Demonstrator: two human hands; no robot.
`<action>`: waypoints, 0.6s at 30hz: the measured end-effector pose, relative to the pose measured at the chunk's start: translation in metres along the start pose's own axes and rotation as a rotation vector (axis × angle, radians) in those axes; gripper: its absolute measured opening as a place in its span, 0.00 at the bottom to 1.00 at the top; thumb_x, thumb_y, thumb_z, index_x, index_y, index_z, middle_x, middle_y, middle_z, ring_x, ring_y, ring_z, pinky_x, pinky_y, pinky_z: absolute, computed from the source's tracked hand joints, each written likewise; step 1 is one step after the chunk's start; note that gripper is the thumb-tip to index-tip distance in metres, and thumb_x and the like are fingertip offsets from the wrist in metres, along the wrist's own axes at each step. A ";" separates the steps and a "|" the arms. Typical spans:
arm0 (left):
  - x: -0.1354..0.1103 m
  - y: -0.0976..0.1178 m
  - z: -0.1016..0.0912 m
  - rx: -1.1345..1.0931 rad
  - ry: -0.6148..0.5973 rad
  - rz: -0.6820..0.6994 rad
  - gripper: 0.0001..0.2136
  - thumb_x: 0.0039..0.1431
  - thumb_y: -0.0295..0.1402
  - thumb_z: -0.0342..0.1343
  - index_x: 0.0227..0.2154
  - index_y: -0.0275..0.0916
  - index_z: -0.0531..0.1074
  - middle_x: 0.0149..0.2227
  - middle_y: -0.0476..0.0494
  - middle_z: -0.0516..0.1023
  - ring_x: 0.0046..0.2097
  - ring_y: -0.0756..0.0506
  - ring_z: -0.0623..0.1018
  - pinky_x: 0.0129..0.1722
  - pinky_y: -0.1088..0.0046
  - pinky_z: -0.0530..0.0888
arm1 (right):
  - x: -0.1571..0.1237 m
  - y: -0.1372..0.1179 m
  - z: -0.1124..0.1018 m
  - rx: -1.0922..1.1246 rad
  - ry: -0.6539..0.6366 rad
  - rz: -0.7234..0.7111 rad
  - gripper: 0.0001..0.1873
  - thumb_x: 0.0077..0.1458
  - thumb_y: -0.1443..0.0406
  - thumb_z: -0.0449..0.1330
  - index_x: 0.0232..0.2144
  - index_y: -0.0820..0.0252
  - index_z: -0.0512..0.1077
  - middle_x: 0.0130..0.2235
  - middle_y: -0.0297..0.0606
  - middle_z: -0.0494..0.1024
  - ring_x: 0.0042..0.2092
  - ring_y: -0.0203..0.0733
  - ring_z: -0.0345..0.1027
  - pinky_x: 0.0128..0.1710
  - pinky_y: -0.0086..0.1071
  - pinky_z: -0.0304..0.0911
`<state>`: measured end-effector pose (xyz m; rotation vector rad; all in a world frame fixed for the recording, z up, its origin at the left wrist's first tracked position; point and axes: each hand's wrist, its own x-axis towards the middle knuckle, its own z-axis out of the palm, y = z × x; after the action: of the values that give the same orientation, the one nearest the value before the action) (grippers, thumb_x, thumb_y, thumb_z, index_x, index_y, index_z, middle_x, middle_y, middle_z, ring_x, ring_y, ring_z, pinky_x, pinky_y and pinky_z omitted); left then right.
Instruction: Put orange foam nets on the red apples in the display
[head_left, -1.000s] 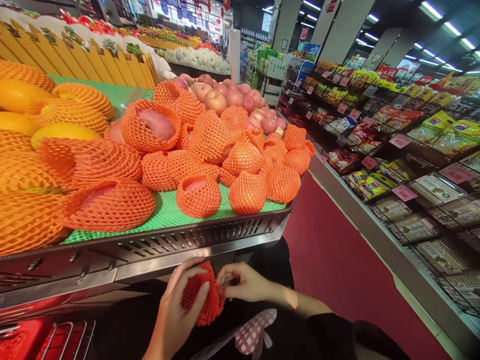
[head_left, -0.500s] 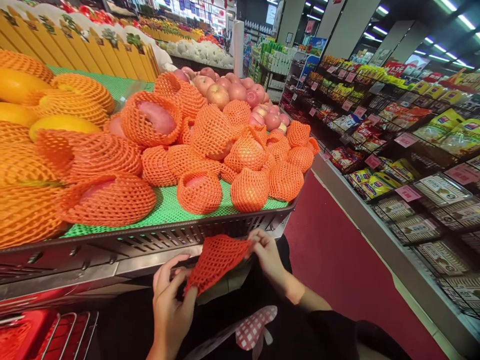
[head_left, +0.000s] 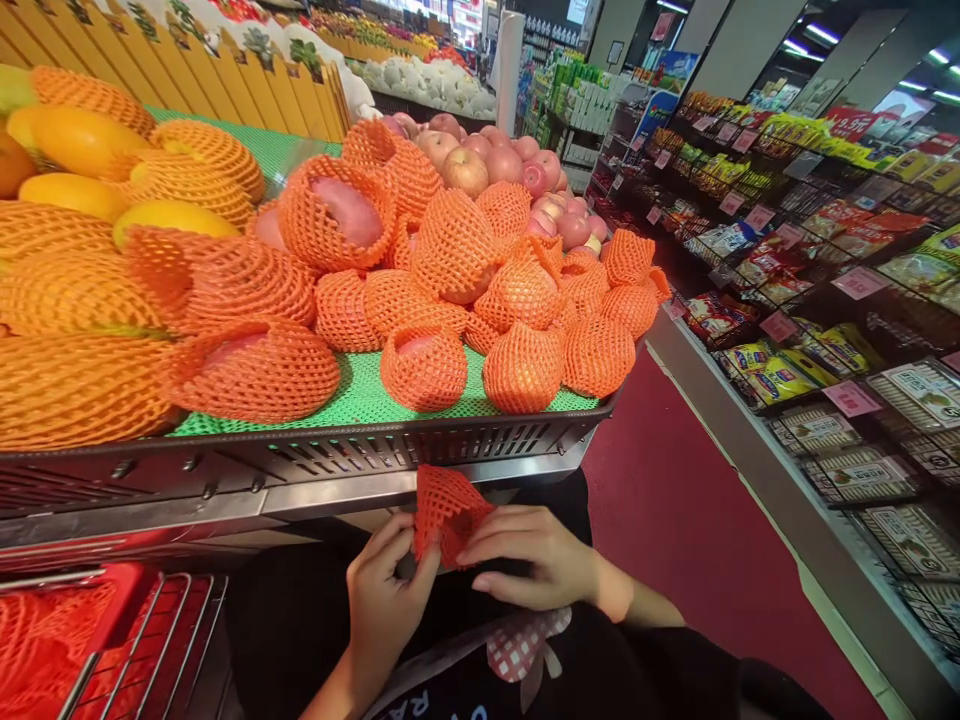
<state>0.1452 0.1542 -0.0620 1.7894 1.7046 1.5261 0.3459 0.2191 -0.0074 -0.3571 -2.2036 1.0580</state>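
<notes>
Low in front of the display, my left hand pinches an orange foam fruit net at its left edge with thumb and fingers. The net is bunched into a cone with its mouth spread toward me, and no fruit shows inside. My right hand is at the net's right rim, its fingers reaching over the edge and the thumb lower down and apart. Some of its fingertips are hidden by the mesh. Just beyond the hands, netted fruits sit on a green mat in a black slatted crate.
A wire basket with a red handle and more foam nets stands at lower left. Mangoes and bare apples lie farther back. Snack shelves line the right, across a red floor.
The net was stretched flat between both hands; now it is gathered with its mouth spread. My right hand has moved from its far corner in over its rim. The view has shifted left.
</notes>
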 end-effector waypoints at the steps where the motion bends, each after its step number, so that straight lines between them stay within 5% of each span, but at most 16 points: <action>1: 0.000 0.003 -0.001 -0.027 -0.013 0.026 0.11 0.63 0.24 0.55 0.25 0.37 0.73 0.28 0.48 0.76 0.30 0.51 0.76 0.31 0.79 0.73 | 0.002 0.002 0.005 -0.004 -0.055 0.038 0.10 0.67 0.65 0.56 0.47 0.63 0.75 0.44 0.47 0.81 0.45 0.42 0.75 0.49 0.34 0.69; 5: -0.002 0.018 -0.003 -0.107 -0.160 0.277 0.13 0.63 0.22 0.53 0.22 0.39 0.66 0.22 0.51 0.67 0.26 0.51 0.70 0.27 0.76 0.67 | 0.003 0.025 0.036 0.144 -0.108 0.338 0.13 0.65 0.66 0.50 0.33 0.63 0.72 0.35 0.41 0.75 0.37 0.40 0.66 0.42 0.34 0.67; 10: -0.005 0.022 0.001 -0.122 -0.306 0.444 0.13 0.63 0.22 0.52 0.23 0.39 0.63 0.23 0.50 0.66 0.26 0.50 0.66 0.26 0.72 0.63 | 0.001 0.051 0.076 0.907 0.443 0.793 0.17 0.46 0.55 0.70 0.30 0.61 0.74 0.32 0.35 0.78 0.35 0.38 0.67 0.42 0.33 0.68; 13: -0.007 0.018 0.004 -0.094 -0.290 0.435 0.12 0.62 0.20 0.55 0.25 0.39 0.64 0.27 0.49 0.72 0.30 0.49 0.69 0.30 0.73 0.66 | 0.001 0.047 0.076 1.057 0.483 0.818 0.27 0.47 0.44 0.66 0.37 0.60 0.77 0.42 0.44 0.82 0.45 0.49 0.74 0.48 0.40 0.70; 15: -0.007 0.017 0.005 -0.070 -0.303 0.432 0.10 0.62 0.20 0.55 0.27 0.39 0.66 0.30 0.48 0.75 0.32 0.49 0.71 0.32 0.73 0.68 | -0.001 0.036 0.063 0.934 0.373 0.677 0.36 0.59 0.37 0.50 0.52 0.57 0.74 0.53 0.47 0.79 0.54 0.52 0.73 0.52 0.45 0.71; 18: -0.006 0.016 0.004 -0.095 -0.361 0.429 0.08 0.64 0.23 0.54 0.29 0.39 0.68 0.32 0.47 0.76 0.32 0.49 0.73 0.32 0.74 0.69 | -0.004 0.017 0.031 0.292 0.203 0.505 0.32 0.71 0.45 0.37 0.65 0.52 0.62 0.61 0.47 0.72 0.59 0.47 0.71 0.57 0.45 0.70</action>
<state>0.1591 0.1459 -0.0547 2.3116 1.1134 1.2863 0.3275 0.2100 -0.0362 -0.8754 -1.7834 1.5117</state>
